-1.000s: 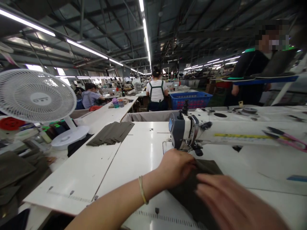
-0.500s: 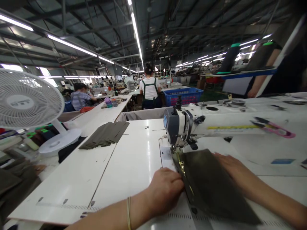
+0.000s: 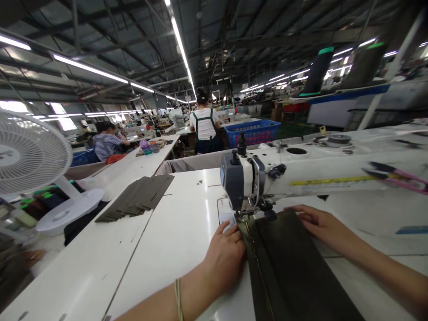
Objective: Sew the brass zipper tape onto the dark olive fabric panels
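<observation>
Fabric (image 3: 294,267), dark and long, lies flat on the white table (image 3: 174,240), its long axis running from the needle of the sewing machine (image 3: 244,183) toward the person, with the far end under the presser foot. A zipper (image 3: 256,254) follows its left edge along the same line. The left hand (image 3: 225,261) rests flat on this left edge, fingers spread loosely, gripping nothing. The right hand (image 3: 323,225) lies open on the right edge near the machine. Half a second ago the left hand was closed like a fist and further from the needle; now it is flatter and closer, and the fabric lies straighter.
</observation>
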